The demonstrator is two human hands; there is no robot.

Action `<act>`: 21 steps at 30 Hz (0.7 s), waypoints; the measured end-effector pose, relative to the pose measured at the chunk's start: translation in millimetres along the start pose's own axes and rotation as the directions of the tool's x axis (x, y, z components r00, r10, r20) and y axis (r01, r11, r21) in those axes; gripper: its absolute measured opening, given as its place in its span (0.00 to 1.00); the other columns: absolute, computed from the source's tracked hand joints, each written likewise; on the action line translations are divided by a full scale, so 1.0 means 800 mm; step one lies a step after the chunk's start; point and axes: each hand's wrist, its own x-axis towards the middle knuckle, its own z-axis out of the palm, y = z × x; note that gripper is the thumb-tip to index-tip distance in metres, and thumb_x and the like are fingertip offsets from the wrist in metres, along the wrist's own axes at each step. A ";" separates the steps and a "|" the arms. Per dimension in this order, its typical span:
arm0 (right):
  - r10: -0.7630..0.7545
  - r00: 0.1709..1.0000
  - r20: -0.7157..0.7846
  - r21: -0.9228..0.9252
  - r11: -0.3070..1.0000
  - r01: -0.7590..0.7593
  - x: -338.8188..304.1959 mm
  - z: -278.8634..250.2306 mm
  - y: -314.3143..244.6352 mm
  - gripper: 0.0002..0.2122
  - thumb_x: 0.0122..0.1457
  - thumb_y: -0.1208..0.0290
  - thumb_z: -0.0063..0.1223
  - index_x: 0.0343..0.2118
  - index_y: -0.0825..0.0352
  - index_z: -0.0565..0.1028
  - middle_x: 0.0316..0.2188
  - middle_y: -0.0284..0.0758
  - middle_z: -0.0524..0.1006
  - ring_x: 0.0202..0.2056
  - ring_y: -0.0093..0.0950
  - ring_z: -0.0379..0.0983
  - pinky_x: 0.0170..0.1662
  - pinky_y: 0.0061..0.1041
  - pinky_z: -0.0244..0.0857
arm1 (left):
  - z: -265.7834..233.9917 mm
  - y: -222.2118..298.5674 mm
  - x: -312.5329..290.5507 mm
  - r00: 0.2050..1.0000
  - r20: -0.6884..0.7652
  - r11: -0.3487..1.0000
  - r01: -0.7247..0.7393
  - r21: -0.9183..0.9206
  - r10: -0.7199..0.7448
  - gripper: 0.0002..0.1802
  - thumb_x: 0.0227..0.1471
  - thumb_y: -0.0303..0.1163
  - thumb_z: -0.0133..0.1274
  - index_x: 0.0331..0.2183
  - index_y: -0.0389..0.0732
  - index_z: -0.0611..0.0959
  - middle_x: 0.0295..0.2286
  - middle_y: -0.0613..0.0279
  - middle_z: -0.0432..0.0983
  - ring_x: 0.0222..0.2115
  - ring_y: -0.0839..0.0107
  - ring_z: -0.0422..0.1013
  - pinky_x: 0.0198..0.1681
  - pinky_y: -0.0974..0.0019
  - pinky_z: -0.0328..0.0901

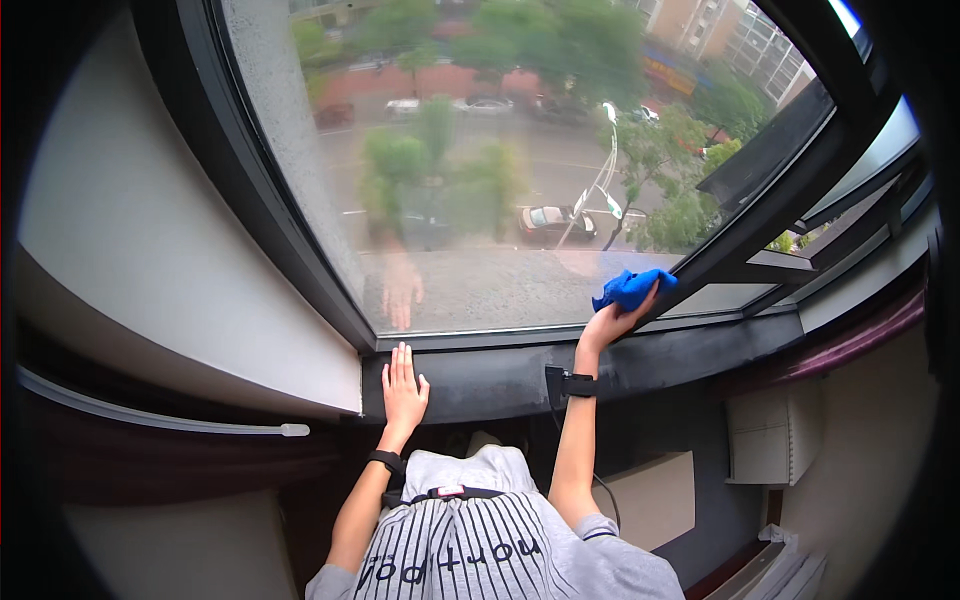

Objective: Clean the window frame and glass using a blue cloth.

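Note:
A blue cloth (pixel 634 288) is bunched in my right hand (pixel 610 322), at the lower right corner of a large window pane (pixel 470 270) beside the dark frame. The fingers close round the cloth and are partly hidden by it. My left hand (pixel 404 388) lies flat with fingers stretched out on the dark window sill (pixel 480 385), near the lower left corner of the pane. A faint reflection of that hand shows in the glass. Dark bands circle both wrists.
A dark window frame (pixel 255 170) borders the pane, and another window section (pixel 840 235) stands at the right. A purple curtain (pixel 860 335) hangs right. A white rod (pixel 160 412) juts in at the left. A white box-like seat (pixel 770 435) and a pale board (pixel 655 500) lie below the sill.

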 end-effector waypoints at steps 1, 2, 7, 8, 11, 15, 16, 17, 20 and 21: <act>0.027 1.000 0.008 0.065 0.997 -0.027 0.010 0.001 -0.008 0.29 0.59 0.88 0.42 0.64 0.64 0.60 0.66 0.45 0.54 0.66 0.38 0.52 0.67 0.38 0.44 | 0.001 -0.001 -0.001 1.000 0.011 1.000 0.003 -0.002 -0.003 0.37 0.56 0.36 0.45 0.64 0.37 0.57 0.65 0.55 0.50 0.67 0.62 0.46 0.66 0.51 0.44; 0.045 0.999 0.008 0.075 0.996 -0.045 0.010 0.004 -0.017 0.28 0.60 0.88 0.42 0.64 0.63 0.60 0.66 0.45 0.54 0.66 0.38 0.52 0.67 0.37 0.46 | 0.002 -0.002 -0.003 1.000 0.022 1.000 0.006 -0.004 -0.006 0.37 0.56 0.36 0.45 0.64 0.37 0.57 0.65 0.55 0.50 0.67 0.62 0.46 0.66 0.51 0.44; -0.252 0.932 0.261 0.140 0.965 0.221 -0.075 0.047 -0.136 0.27 0.58 0.88 0.41 0.62 0.62 0.65 0.68 0.47 0.50 0.69 0.45 0.42 0.66 0.39 0.46 | 0.003 -0.001 -0.001 1.000 0.017 1.000 -0.001 0.005 0.000 0.37 0.56 0.37 0.45 0.64 0.37 0.57 0.65 0.55 0.50 0.67 0.62 0.45 0.67 0.51 0.44; -0.340 0.864 0.371 0.134 0.940 0.313 -0.100 0.054 -0.148 0.28 0.55 0.89 0.41 0.59 0.62 0.69 0.68 0.49 0.49 0.69 0.50 0.40 0.67 0.44 0.42 | 0.000 0.002 0.000 1.000 0.015 1.000 0.001 -0.020 -0.001 0.37 0.56 0.36 0.45 0.64 0.37 0.57 0.65 0.55 0.50 0.67 0.63 0.45 0.67 0.51 0.44; -0.551 0.598 0.582 0.200 0.810 0.552 -0.163 0.072 -0.147 0.32 0.46 0.87 0.48 0.56 0.51 0.75 0.66 0.41 0.58 0.67 0.47 0.50 0.63 0.41 0.47 | -0.001 0.005 0.003 1.000 0.005 1.000 -0.018 -0.010 0.018 0.37 0.56 0.36 0.46 0.64 0.37 0.57 0.65 0.54 0.50 0.67 0.61 0.46 0.67 0.52 0.44; -0.726 0.277 0.630 0.319 0.567 0.759 -0.142 0.079 -0.150 0.24 0.52 0.75 0.52 0.53 0.44 0.76 0.64 0.25 0.64 0.65 0.30 0.58 0.62 0.31 0.49 | -0.008 -0.006 0.000 0.999 0.046 0.991 0.025 -0.133 -0.019 0.37 0.55 0.34 0.48 0.63 0.36 0.57 0.65 0.54 0.49 0.67 0.59 0.45 0.66 0.52 0.44; -0.773 0.210 0.599 0.315 0.469 0.825 -0.118 0.080 -0.158 0.23 0.51 0.70 0.53 0.52 0.43 0.77 0.63 0.23 0.65 0.64 0.28 0.59 0.61 0.30 0.50 | -0.011 -0.009 0.001 0.996 0.077 0.976 0.049 -0.210 -0.034 0.36 0.55 0.33 0.49 0.63 0.36 0.58 0.65 0.53 0.48 0.67 0.57 0.44 0.66 0.52 0.44; -0.799 0.241 0.550 0.311 0.464 0.830 -0.094 0.081 -0.164 0.28 0.47 0.83 0.50 0.49 0.44 0.80 0.62 0.25 0.67 0.65 0.32 0.58 0.59 0.32 0.52 | -0.019 -0.004 0.007 0.995 0.094 0.920 0.063 -0.386 -0.029 0.35 0.55 0.30 0.49 0.62 0.34 0.59 0.64 0.47 0.48 0.66 0.51 0.46 0.66 0.51 0.45; -0.809 0.418 0.414 0.172 0.520 0.837 -0.011 0.084 -0.220 0.24 0.49 0.79 0.54 0.49 0.46 0.80 0.61 0.27 0.68 0.65 0.36 0.59 0.55 0.33 0.56 | -0.083 0.028 0.022 0.991 -0.114 0.868 0.008 -0.497 -0.075 0.33 0.55 0.27 0.48 0.61 0.32 0.60 0.63 0.44 0.50 0.65 0.49 0.48 0.66 0.51 0.45; -0.795 0.476 0.377 0.179 0.567 0.804 0.008 0.088 -0.238 0.27 0.47 0.84 0.53 0.49 0.47 0.80 0.61 0.31 0.68 0.65 0.40 0.58 0.56 0.35 0.55 | -0.113 0.040 0.029 0.976 -0.201 0.877 -0.023 -0.479 -0.084 0.32 0.54 0.24 0.47 0.60 0.31 0.61 0.61 0.43 0.52 0.64 0.49 0.49 0.66 0.53 0.47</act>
